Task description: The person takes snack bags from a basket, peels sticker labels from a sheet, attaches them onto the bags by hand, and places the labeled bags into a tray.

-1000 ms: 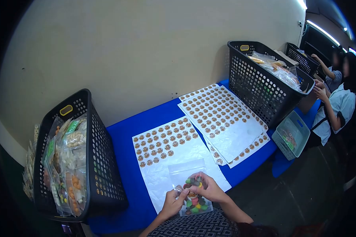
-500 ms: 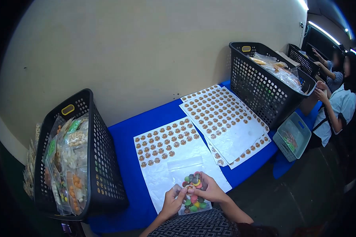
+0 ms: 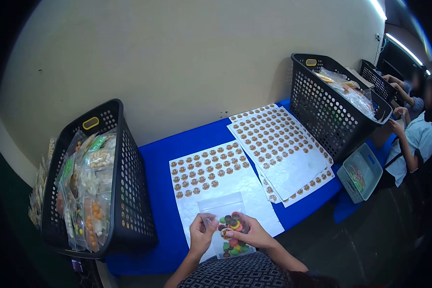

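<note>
A clear zip bag (image 3: pixel 219 203) of round, multicoloured candies (image 3: pixel 234 247) is in front of me, above the sheet of stickers. My right hand (image 3: pixel 255 234) grips the bag's right side, its thumb on a round brown sticker (image 3: pixel 225 234) on the bag's front. On the other side, my left hand (image 3: pixel 201 235) pinches the bag's left edge; some of its fingers are hidden behind the plastic. Beneath lies the white sticker sheet (image 3: pixel 182 213), with rows of round brown stickers on its upper part and bare backing lower down.
More sticker sheets (image 3: pixel 293 177) lie to the right on the blue cloth (image 3: pixel 161 192). Black baskets of packed snacks stand left (image 3: pixel 132 192) and right (image 3: pixel 317 105). A grey-green bin (image 3: pixel 369 180) is beside the table. Other people (image 3: pixel 413 139) sit at far right.
My left hand has moved off the sticker, outward to the bag's left edge. My right thumb stays on the sticker. The view has shifted slightly.
</note>
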